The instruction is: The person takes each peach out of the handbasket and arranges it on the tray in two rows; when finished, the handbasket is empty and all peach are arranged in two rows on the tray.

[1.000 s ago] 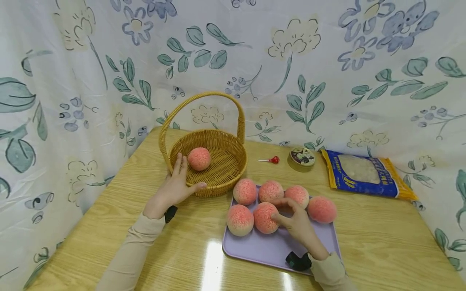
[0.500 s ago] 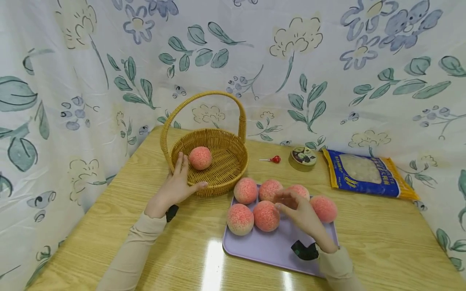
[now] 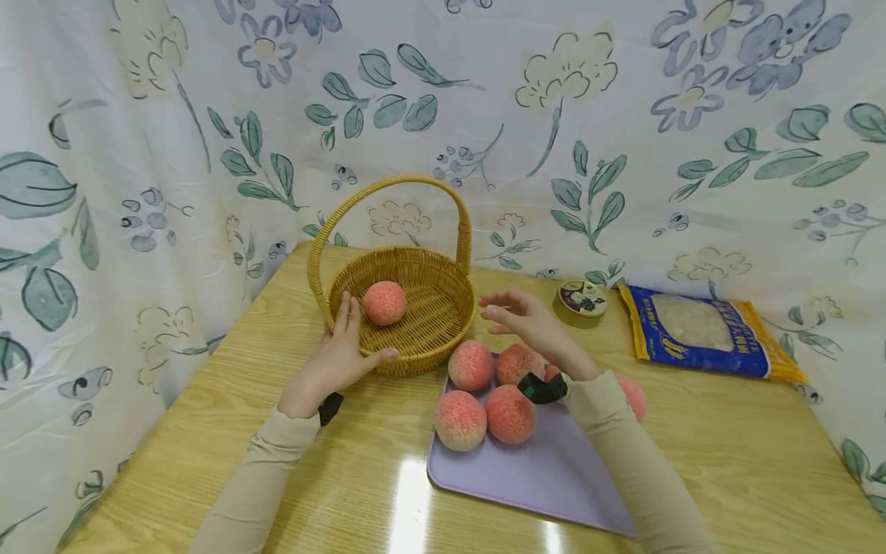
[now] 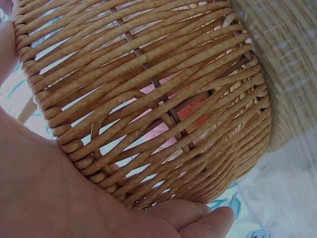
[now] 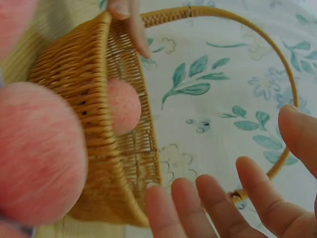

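Note:
My left hand point(image 3: 328, 368) rests on the left front rim of a wicker basket point(image 3: 425, 356), its fingers fairly straight and its thumb spread along the front. The left wrist view shows the palm point(image 4: 64, 193) against the woven wall point(image 4: 148, 94). Inside the basket lies one round pink peach point(image 3: 384, 302). My right hand point(image 3: 533, 329) hovers right of the basket, above the back of a lilac tray point(image 3: 519, 485); in the right wrist view its fingers point(image 5: 213, 203) are spread, holding nothing. Several peaches point(image 3: 460, 420) sit on the tray, some partly hidden by the right arm.
A round tin point(image 3: 580, 303) and a blue and yellow packet point(image 3: 709, 332) lie at the back right of the wooden table point(image 3: 346, 477). A floral curtain point(image 3: 443, 85) hangs behind. The basket's tall handle point(image 3: 394, 179) arches over it.
My right hand has left the front middle peach on the tray and moved up and back, now covering the spot of the red lollipop. The left hand stays at the basket.

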The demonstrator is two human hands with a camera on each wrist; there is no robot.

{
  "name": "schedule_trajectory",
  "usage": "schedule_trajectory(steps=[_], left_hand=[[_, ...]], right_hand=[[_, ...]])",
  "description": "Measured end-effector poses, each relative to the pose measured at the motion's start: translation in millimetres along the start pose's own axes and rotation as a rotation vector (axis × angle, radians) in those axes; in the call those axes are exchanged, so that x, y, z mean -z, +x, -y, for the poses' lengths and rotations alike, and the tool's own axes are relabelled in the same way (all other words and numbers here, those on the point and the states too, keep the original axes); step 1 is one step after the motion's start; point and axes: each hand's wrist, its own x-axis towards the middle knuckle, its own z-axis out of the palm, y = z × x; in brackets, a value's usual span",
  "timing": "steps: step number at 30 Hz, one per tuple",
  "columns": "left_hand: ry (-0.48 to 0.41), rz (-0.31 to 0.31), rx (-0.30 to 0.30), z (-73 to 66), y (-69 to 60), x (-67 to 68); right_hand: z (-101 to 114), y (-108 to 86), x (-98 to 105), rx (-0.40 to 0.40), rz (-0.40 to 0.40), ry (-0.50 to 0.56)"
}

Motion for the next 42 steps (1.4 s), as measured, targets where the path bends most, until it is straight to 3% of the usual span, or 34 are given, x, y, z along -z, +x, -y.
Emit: schedule_trajectory(steps=[10, 19, 26, 31, 35, 38, 42], left_hand=[[0.002, -0.007, 0.016, -0.1, -1.4, -0.7], [-0.011, -0.011, 0.017, -5.0, -2.5, -5.8], [-0.015, -0.02, 0.029, -4.1, -3.0, -3.4], [-0.004, -0.025, 0.036, -3.4, -3.1, -2.5], [-0.02, -0.011, 0.036, -4.2, -3.2, -2.9], [-0.024, -0.015, 0.036, -3.6, -2.3, -3.3], [-0.024, -0.027, 0.038, -1.0, -0.7, -4.0]], right_hand=[[4.2, 83.8, -19.7, -0.158, 0.151, 0.197], [-9.0, 127.9, -42.8, -0.313, 0.118, 0.271], [-22.7, 159.4, -63.2, -0.315, 0.136, 0.257], [-24.4, 179.8, -80.8, -0.295, 0.169, 0.164], [-8.5, 173.0, -101.9, -0.309, 0.225, -0.067], [-8.8, 173.2, -111.8, -0.303, 0.269, -0.192], [-9.1, 173.5, -118.7, -0.304, 0.355, -0.225]])
